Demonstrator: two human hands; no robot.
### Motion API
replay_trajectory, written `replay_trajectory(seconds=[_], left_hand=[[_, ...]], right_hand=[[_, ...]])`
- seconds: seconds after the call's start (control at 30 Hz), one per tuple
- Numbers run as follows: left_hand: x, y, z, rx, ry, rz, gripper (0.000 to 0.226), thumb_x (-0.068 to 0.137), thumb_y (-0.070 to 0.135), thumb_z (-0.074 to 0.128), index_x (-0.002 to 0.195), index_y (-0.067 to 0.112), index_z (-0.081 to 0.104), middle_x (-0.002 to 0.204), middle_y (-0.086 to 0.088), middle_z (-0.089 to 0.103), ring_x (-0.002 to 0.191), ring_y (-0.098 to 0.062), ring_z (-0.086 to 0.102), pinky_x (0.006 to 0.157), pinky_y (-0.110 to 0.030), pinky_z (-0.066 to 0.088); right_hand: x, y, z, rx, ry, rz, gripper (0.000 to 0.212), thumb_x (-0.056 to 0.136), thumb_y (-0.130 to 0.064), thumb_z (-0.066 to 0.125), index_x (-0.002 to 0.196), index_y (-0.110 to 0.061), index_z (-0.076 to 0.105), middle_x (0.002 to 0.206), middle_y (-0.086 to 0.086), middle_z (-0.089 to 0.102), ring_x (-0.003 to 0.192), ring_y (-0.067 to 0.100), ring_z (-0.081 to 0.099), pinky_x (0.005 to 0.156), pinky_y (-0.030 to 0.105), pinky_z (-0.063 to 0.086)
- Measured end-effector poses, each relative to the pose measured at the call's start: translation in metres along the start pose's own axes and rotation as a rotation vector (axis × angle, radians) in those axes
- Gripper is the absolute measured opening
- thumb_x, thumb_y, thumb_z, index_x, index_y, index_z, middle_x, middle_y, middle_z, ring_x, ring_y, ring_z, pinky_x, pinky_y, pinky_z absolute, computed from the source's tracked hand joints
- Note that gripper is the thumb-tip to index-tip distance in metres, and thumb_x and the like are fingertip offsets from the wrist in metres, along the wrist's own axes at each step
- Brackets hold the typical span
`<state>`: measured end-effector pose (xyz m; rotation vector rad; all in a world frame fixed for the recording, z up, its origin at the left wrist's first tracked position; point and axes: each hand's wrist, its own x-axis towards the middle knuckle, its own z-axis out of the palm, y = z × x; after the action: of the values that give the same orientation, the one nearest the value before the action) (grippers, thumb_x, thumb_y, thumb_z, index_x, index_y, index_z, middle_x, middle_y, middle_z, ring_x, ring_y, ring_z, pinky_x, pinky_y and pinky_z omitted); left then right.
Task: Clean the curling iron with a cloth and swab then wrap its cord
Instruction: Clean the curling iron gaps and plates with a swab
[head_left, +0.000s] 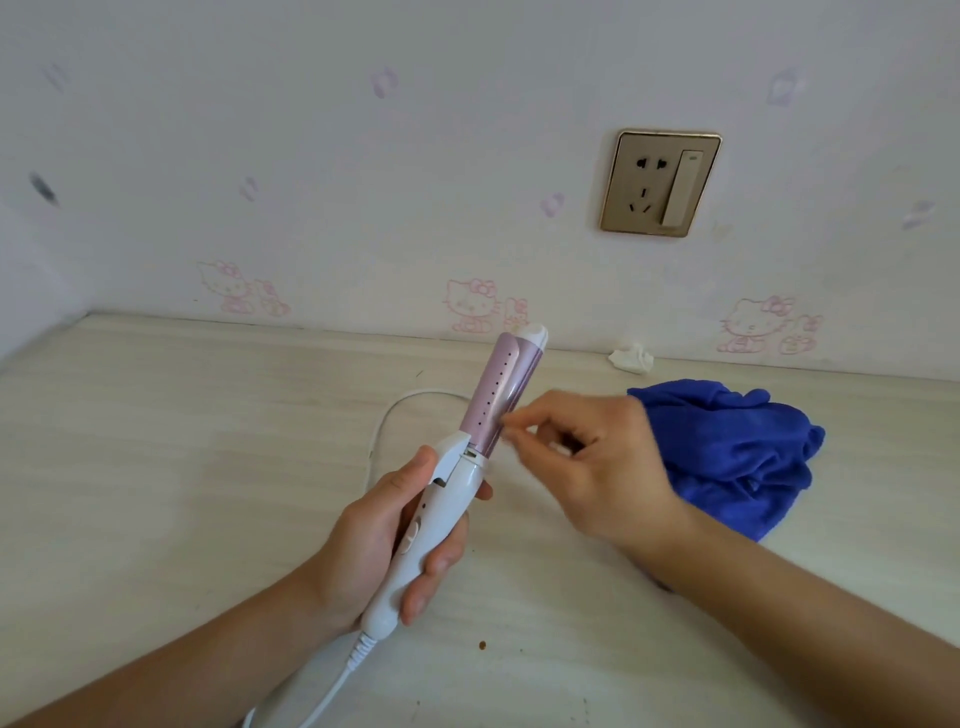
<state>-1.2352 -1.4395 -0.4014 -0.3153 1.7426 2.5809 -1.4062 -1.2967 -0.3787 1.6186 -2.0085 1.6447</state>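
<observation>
While the left hand (395, 525) wraps curled fingers and thumb round its smooth white plastic handle, the curling iron (498, 395) stands tilted above the pale wood-grain table (156, 467); its glossy lilac barrel carries a row of small holes and ends in a rounded white cap; just right of the barrel the right hand (587, 457) pinches thumb and forefinger at the barrel's lower edge on a thin pale swab (557, 448), blurred and mostly hidden under the fingers; the white cord (382, 422) leaves the handle's ribbed base and is cut off by the lower frame edge, while a loop shows behind the iron to its left; right of the iron lies a crumpled, fuzzy blue cloth (737, 452), partly hidden by the right hand; beyond that, a small wad of white tissue (631, 358).
</observation>
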Motion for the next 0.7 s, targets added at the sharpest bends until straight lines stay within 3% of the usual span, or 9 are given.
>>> replay_trajectory(seconds=[0.1, 0.23, 0.33, 0.43, 0.57, 0.7], left_hand=[[0.000, 0.000, -0.002, -0.020, -0.026, 0.000, 0.066, 0.098, 0.062, 0.034, 0.115, 0.007, 0.067, 0.059, -0.009, 0.049, 0.030, -0.016, 0.050, 0.035, -0.019, 0.039], [0.001, 0.001, -0.002, -0.055, -0.055, -0.010, 0.068, 0.098, 0.063, 0.036, 0.117, 0.004, 0.064, 0.058, -0.010, 0.048, 0.029, -0.016, 0.050, 0.034, -0.019, 0.039], [0.000, 0.001, -0.004, -0.070, -0.067, -0.015, 0.069, 0.095, 0.066, 0.042, 0.116, 0.004, 0.065, 0.057, -0.009, 0.048, 0.029, -0.016, 0.049, 0.034, -0.018, 0.038], [0.001, 0.001, -0.005, -0.057, -0.075, -0.013, 0.071, 0.089, 0.071, 0.054, 0.115, 0.005, 0.066, 0.057, -0.009, 0.048, 0.029, -0.016, 0.049, 0.035, -0.018, 0.038], [0.001, 0.001, -0.005, -0.067, -0.061, -0.010, 0.067, 0.098, 0.064, 0.037, 0.116, 0.005, 0.065, 0.058, -0.009, 0.046, 0.028, -0.016, 0.047, 0.034, -0.020, 0.035], [0.001, 0.000, -0.006, -0.060, -0.057, -0.018, 0.067, 0.098, 0.063, 0.034, 0.114, 0.006, 0.066, 0.057, -0.008, 0.047, 0.028, -0.016, 0.047, 0.034, -0.019, 0.037]], right_hand=[[-0.002, -0.002, 0.002, -0.012, -0.020, -0.038, 0.013, 0.087, -0.006, 0.073, 0.085, -0.018, 0.077, 0.054, -0.008, 0.050, 0.047, 0.004, 0.042, 0.052, 0.016, 0.035], [0.020, 0.011, -0.018, -0.007, 0.123, 0.066, 0.022, 0.090, -0.003, 0.073, 0.084, -0.024, 0.076, 0.052, -0.002, 0.053, 0.045, 0.005, 0.042, 0.050, 0.022, 0.039], [0.007, 0.006, -0.008, 0.017, 0.052, 0.042, 0.023, 0.088, -0.007, 0.073, 0.083, -0.029, 0.075, 0.053, -0.002, 0.052, 0.046, 0.003, 0.042, 0.050, 0.017, 0.036], [-0.003, 0.000, 0.002, 0.005, 0.001, 0.005, 0.014, 0.088, -0.009, 0.073, 0.085, -0.022, 0.076, 0.054, -0.004, 0.049, 0.046, 0.004, 0.040, 0.050, 0.017, 0.034], [0.015, 0.012, -0.016, -0.029, 0.127, 0.108, 0.016, 0.089, -0.003, 0.074, 0.080, -0.017, 0.076, 0.052, -0.003, 0.052, 0.044, 0.007, 0.042, 0.048, 0.024, 0.039], [0.000, 0.001, -0.005, 0.009, 0.062, 0.086, 0.015, 0.088, -0.008, 0.073, 0.080, -0.020, 0.076, 0.049, -0.002, 0.049, 0.045, 0.004, 0.041, 0.047, 0.023, 0.037]])
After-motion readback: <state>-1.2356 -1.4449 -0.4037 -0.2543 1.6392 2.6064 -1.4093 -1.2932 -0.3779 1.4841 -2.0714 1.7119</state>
